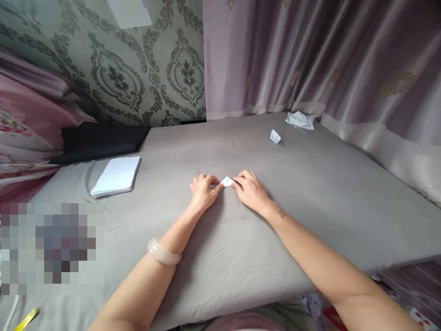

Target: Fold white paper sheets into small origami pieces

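A small folded piece of white paper point(227, 182), roughly triangular with its point away from me, lies between my two hands on the grey cloth. My left hand point(206, 190) pinches its left corner between thumb and fingers. On the other side, my right hand point(252, 190) has its thumb and fingers closed on the right corner. A crease or edge runs down the middle of the paper from its tip. The fingertips cover both outer corners.
A stack of white paper point(119, 174) lies at left, by a folded black cloth point(103, 140). Toward the back right are a small folded paper point(275, 136) and a pile of folded papers point(300, 120). A yellow strip point(26, 319) is at lower left, below a blurred-out patch. Curtains point(262, 59) hang behind.
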A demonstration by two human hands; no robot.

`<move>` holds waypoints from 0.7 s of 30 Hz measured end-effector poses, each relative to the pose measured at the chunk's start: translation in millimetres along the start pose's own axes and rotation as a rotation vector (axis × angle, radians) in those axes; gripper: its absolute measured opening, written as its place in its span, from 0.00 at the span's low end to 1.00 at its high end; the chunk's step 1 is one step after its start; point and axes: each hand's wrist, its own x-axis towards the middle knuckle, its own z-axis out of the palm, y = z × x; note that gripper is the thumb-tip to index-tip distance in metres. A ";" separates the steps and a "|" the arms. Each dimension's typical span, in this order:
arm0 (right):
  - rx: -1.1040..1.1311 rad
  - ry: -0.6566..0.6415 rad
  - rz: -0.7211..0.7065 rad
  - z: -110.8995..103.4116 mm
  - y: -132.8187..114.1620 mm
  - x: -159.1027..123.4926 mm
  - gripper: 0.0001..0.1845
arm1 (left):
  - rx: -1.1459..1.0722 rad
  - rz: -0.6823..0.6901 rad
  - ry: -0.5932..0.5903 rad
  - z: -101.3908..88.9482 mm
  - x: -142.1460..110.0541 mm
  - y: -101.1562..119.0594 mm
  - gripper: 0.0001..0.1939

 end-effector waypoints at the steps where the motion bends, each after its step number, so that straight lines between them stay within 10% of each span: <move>1: 0.015 -0.006 -0.008 1.2 1.6 0.0 0.10 | -0.006 0.006 0.004 -0.2 -0.7 -0.1 0.09; 11: 0.469 -0.002 0.055 -5.1 6.0 2.6 0.05 | -0.357 0.248 -0.040 -1.0 1.1 -1.0 0.09; 21: 0.901 0.231 0.121 -17.6 3.9 9.1 0.14 | -1.082 -0.027 -0.253 -2.6 -7.3 13.7 0.13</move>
